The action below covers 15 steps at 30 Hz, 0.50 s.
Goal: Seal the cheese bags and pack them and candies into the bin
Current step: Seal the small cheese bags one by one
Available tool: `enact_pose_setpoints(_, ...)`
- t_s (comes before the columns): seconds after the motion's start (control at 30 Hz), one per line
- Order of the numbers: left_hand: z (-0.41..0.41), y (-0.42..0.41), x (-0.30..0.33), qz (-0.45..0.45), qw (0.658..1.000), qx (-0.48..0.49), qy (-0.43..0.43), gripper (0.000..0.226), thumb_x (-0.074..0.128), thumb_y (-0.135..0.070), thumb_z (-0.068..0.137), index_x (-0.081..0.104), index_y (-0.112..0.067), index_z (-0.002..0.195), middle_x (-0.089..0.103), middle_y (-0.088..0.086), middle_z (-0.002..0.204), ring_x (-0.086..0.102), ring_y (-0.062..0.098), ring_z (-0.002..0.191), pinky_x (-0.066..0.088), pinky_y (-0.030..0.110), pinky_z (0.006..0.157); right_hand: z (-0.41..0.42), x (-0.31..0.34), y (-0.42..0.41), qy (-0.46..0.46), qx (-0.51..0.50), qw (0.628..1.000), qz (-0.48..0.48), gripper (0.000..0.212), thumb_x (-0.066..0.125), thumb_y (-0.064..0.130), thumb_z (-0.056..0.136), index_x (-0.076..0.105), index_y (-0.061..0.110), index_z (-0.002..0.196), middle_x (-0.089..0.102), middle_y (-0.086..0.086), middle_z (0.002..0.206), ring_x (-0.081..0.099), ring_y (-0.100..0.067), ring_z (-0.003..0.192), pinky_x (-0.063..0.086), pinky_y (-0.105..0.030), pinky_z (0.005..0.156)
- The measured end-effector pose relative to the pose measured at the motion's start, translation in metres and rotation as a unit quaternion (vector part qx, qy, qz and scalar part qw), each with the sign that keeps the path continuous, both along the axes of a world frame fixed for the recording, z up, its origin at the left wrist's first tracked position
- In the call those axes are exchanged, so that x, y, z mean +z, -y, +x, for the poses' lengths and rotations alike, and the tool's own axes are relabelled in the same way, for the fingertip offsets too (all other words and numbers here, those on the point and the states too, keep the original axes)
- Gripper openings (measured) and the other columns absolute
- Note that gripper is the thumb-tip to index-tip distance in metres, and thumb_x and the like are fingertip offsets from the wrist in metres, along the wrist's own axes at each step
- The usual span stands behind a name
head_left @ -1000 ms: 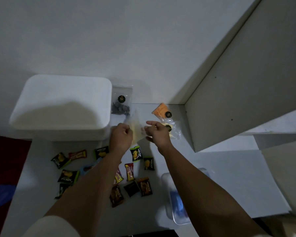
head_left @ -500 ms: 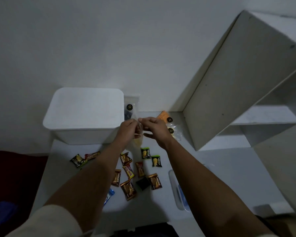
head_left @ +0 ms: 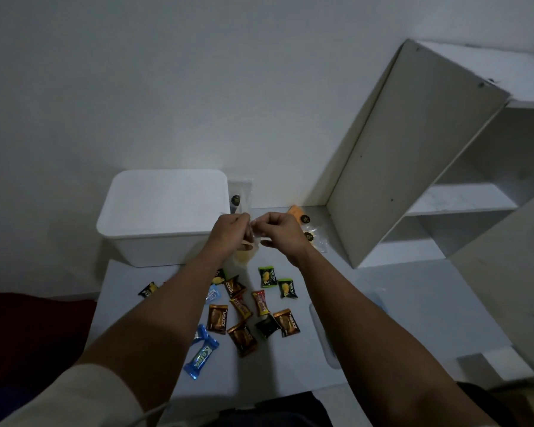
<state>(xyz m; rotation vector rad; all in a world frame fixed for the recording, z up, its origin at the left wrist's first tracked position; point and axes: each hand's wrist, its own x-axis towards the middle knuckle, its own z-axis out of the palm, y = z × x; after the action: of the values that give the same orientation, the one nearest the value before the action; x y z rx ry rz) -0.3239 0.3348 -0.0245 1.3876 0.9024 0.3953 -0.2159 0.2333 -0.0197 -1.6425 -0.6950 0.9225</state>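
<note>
My left hand [head_left: 230, 231] and my right hand [head_left: 278, 231] meet above the table, both pinching the top of a clear bag of pale yellow cheese [head_left: 244, 257] that hangs below them. Behind them a bag with dark contents [head_left: 239, 195] leans on the wall beside the white bin [head_left: 164, 217]. An orange cheese bag [head_left: 299, 213] and another clear cheese bag [head_left: 313, 238] lie to the right of my hands. Several wrapped candies [head_left: 244, 309] are scattered on the white table [head_left: 413, 303] under my forearms, with a blue one [head_left: 201, 354] nearest me.
A white shelf unit [head_left: 413, 167] stands at the right, its side panel close to the cheese bags. A clear plastic lid or container [head_left: 321, 331] lies half hidden under my right forearm. Dark red fabric [head_left: 28, 328] lies to the left of the table.
My hands lifted the yellow cheese bag off the table and came together at its top edge. The camera tilted up, showing more of the shelf.
</note>
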Motion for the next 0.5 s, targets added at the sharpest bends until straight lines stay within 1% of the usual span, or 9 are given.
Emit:
enact_pose_setpoints(0.07,0.000,0.003,0.003,0.036,0.999,-0.016,-0.022,0.033,0.049,-0.016,0.095,0.065,-0.007,0.069,0.065,0.007,0.064,0.066,0.021,0.066,0.063,0.040,0.070,0.000,0.000,0.003,0.001,0.002,1.000,-0.003,0.012,0.069,0.007,0.091,0.070,0.014,0.081,0.073,-0.009,0.088,0.068,-0.019,0.089,0.054,-0.039,0.081)
enact_pose_setpoints(0.17,-0.002,0.002,0.005,0.065,0.996,-0.040,-0.040,0.034,0.045,-0.014,0.097,0.065,-0.005,0.072,0.070,0.013,0.074,0.071,0.026,0.077,0.063,0.040,0.070,-0.001,-0.002,0.003,0.022,-0.018,1.000,-0.008,0.007,0.068,0.007,0.091,0.069,0.009,0.084,0.072,-0.010,0.088,0.068,-0.020,0.087,0.054,-0.039,0.078)
enact_pose_setpoints(0.2,-0.002,0.002,0.005,0.071,0.995,-0.047,-0.047,0.035,0.045,-0.013,0.097,0.066,-0.004,0.072,0.072,0.015,0.077,0.072,0.028,0.081,0.064,0.041,0.071,0.000,-0.002,0.002,0.038,-0.029,0.999,-0.010,0.006,0.067,0.006,0.091,0.068,0.007,0.085,0.071,-0.011,0.086,0.068,-0.020,0.084,0.055,-0.039,0.075)
enact_pose_setpoints(0.27,-0.001,0.000,0.007,0.087,0.992,-0.060,-0.072,0.036,0.047,-0.016,0.097,0.069,0.001,0.075,0.074,0.016,0.079,0.073,0.029,0.083,0.064,0.043,0.073,0.001,-0.002,0.000,0.085,-0.058,0.994,-0.018,0.011,0.066,0.006,0.089,0.064,0.005,0.079,0.070,-0.012,0.078,0.066,-0.018,0.073,0.054,-0.037,0.069)
enact_pose_setpoints(0.33,-0.001,-0.001,0.009,0.111,0.985,-0.072,-0.107,0.039,0.050,-0.021,0.096,0.069,0.002,0.072,0.073,0.015,0.075,0.073,0.029,0.079,0.063,0.044,0.074,0.006,-0.002,-0.001,0.143,-0.105,0.983,-0.046,0.018,0.068,0.012,0.085,0.058,0.009,0.071,0.071,-0.010,0.071,0.067,-0.016,0.065,0.053,-0.033,0.063)
enact_pose_setpoints(0.37,-0.001,-0.002,0.011,0.122,0.982,-0.077,-0.124,0.041,0.051,-0.024,0.096,0.068,0.001,0.068,0.072,0.014,0.071,0.074,0.030,0.076,0.062,0.043,0.075,0.010,-0.002,-0.001,0.174,-0.126,0.974,-0.068,0.019,0.068,0.018,0.083,0.057,0.013,0.069,0.072,-0.008,0.071,0.069,-0.016,0.065,0.053,-0.032,0.061)
enact_pose_setpoints(0.43,-0.002,-0.004,0.013,0.133,0.976,-0.082,-0.153,0.045,0.051,-0.028,0.095,0.067,-0.001,0.063,0.071,0.012,0.066,0.075,0.031,0.073,0.061,0.041,0.073,0.020,-0.006,0.001,0.227,-0.149,0.957,-0.100,0.010,0.065,0.028,0.077,0.057,0.023,0.074,0.072,-0.006,0.079,0.071,-0.018,0.067,0.059,-0.037,0.064)
enact_pose_setpoints(0.5,-0.001,-0.004,0.015,0.131,0.972,-0.084,-0.174,0.044,0.050,-0.030,0.094,0.068,-0.001,0.067,0.070,0.011,0.063,0.074,0.030,0.068,0.059,0.038,0.068,0.029,-0.011,0.002,0.261,-0.154,0.946,-0.112,0.010,0.059,0.029,0.077,0.054,0.030,0.084,0.069,-0.006,0.088,0.070,-0.019,0.063,0.060,-0.040,0.062)
